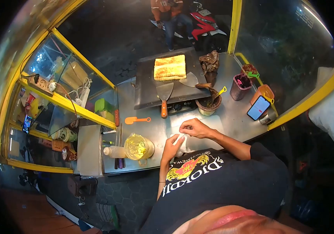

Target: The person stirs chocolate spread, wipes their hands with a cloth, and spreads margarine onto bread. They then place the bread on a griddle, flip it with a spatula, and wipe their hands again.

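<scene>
Close to my body, at the counter's front edge, my left hand (172, 145) is closed on a crumpled white piece of thin plastic or cloth (183, 146). My right hand (195, 128) meets it from above with fingers pinched at the top of the same white piece. Beyond my hands lies a dark flat griddle (145, 89) with a browned slab of bread (169, 67) on it. One wooden-handled metal spatula (164, 93) rests over the griddle's front edge. A second spatula (190, 80) lies on its right side.
Left of my hands stand a jug of yellow spread (137, 147), a clear bottle (113, 151) and an orange spatula (137, 119). On the right are a tub with a yellow spoon (208, 106), a dark-filled container (240, 86) and a phone (259, 107). A person (169, 15) is beside a red motorbike.
</scene>
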Available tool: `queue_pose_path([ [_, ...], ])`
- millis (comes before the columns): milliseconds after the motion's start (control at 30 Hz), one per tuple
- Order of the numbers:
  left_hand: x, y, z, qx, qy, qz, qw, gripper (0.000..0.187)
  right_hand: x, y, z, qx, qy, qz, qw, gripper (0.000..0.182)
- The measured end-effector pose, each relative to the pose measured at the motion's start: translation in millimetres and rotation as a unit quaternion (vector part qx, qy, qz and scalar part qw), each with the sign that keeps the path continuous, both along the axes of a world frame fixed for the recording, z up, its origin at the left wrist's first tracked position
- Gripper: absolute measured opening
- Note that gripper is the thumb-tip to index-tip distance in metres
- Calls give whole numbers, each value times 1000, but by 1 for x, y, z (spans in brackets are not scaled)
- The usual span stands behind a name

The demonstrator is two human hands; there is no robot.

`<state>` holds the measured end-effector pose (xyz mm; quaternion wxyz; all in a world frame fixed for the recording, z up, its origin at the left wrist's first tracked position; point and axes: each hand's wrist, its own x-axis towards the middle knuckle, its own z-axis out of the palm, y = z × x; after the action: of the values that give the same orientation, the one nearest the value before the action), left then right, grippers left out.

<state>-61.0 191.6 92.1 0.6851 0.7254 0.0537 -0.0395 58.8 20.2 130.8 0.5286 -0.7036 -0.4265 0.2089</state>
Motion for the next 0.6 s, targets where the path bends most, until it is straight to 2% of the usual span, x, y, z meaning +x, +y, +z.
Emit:
queue_pose_path([
  [33, -1, -1, 8, 22, -2, 4, 1000, 25, 1, -2, 6, -10, 60, -25, 998, 20],
  [67, 0, 0, 8, 21, -6, 7, 1000, 25, 4, -3, 4, -11, 56, -23, 998, 20],
  [167, -4, -6, 4, 13, -3, 36, 999, 23, 5, -7, -9, 10, 21, -33, 999, 22],
  [233, -6, -9, 2, 12, -3, 32, 999, 23, -3, -8, -14, 85, -80, 4, 993, 20],
  [267, -6, -11, 1, 15, -5, 26, 1000, 22, -5, -11, -15, 83, -75, 7, 994, 20],
  [300, -8, -13, 0, 36, -12, 31, 999, 22, -6, -13, -15, 48, -12, 23, 999, 19],
  [333, -10, -14, 0, 48, 25, 49, 997, 24, -8, -13, -16, 12, 54, 42, 998, 17],
  [367, -12, -13, -2, 100, -2, 46, 994, 29, -6, -13, -23, -4, 58, 47, 997, 15],
  [433, -23, -13, -3, 156, -9, 54, 986, 39, -7, -9, -29, 43, -16, 47, 998, 15],
  [467, -25, -14, -1, 162, 1, 61, 985, 44, -10, -7, -20, 25, -26, 44, 998, 16],
  [500, -28, -8, -19, 198, -14, 47, 979, 47, -12, -4, -16, 20, -51, 31, 998, 16],
  [533, -30, -3, -28, 164, 8, 28, 986, 47, -14, 0, -12, 21, -51, 37, 998, 16],
  [567, -32, -7, -7, 70, 14, 25, 997, 40, -16, 4, -10, 19, -55, 39, 998, 17],
  [600, -32, -15, 11, 36, -52, 28, 998, 27, -17, 7, -7, 25, -76, 40, 996, 18],
])
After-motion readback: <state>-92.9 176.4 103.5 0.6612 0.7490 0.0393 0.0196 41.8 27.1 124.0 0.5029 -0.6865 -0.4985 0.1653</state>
